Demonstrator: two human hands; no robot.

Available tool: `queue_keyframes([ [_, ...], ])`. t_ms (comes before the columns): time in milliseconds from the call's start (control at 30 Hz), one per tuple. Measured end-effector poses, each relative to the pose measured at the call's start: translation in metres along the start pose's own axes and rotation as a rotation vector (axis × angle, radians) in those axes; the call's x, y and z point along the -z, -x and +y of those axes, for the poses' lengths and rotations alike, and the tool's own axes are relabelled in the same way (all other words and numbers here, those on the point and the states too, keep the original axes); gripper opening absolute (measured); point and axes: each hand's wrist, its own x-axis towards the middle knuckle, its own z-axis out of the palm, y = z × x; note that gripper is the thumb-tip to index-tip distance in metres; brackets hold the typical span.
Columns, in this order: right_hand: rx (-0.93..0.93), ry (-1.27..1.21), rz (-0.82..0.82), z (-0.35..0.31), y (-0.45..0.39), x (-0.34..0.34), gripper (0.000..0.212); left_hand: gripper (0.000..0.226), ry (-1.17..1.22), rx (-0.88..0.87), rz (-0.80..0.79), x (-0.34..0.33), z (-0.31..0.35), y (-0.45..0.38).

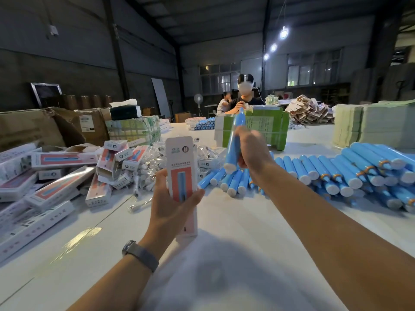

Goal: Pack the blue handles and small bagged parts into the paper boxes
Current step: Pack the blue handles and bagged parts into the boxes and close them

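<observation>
Hiding the paper box's (180, 167) lower half, left hand (170, 205) grips it.

Left hand (173, 205): grips a tall paper box (181, 173) held upright above the white table (224, 221), thumb on its right edge; a watch (139, 254) sits on the wrist. Right hand (252, 149): fingers curled round one blue handle (234, 142), tilted, white end down. Right of centre: a heap of blue handles (359, 171) (several bundled with orange bands). Left: a pile of printed boxes (56, 176); beside it, small bagged parts (148, 169). Farther back: green carton stacks (265, 124), brown cartons (33, 126), a masked person (244, 95) seated across the table.
</observation>
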Motion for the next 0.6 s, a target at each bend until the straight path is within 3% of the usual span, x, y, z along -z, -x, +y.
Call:
queue_keyframes([
  [67, 0.044, -0.163, -0.006, -0.013, 0.008, -0.011, 0.016, 0.066, -0.001, -0.017, -0.017, -0.001, 0.005, 0.002],
  [233, 0.29, -0.266, 0.042, -0.037, 0.025, -0.023, 0.015, 0.067, 0.094, 0.012, -0.111, -0.001, 0.01, 0.007],
  [400, 0.364, -0.325, 0.111, -0.047, 0.031, -0.024, 0.007, 0.035, 0.274, 0.098, -0.17, 0.001, 0.019, 0.005],
  [500, 0.378, -0.333, 0.103, -0.048, 0.034, -0.026, 0.005, 0.043, 0.45, 0.168, -0.209, -0.001, 0.022, 0.005],
  [600, 0.406, -0.322, 0.083, -0.048, 0.036, -0.028, 0.005, 0.048, 0.389, 0.169, -0.293, 0.0, 0.023, 0.007],
])
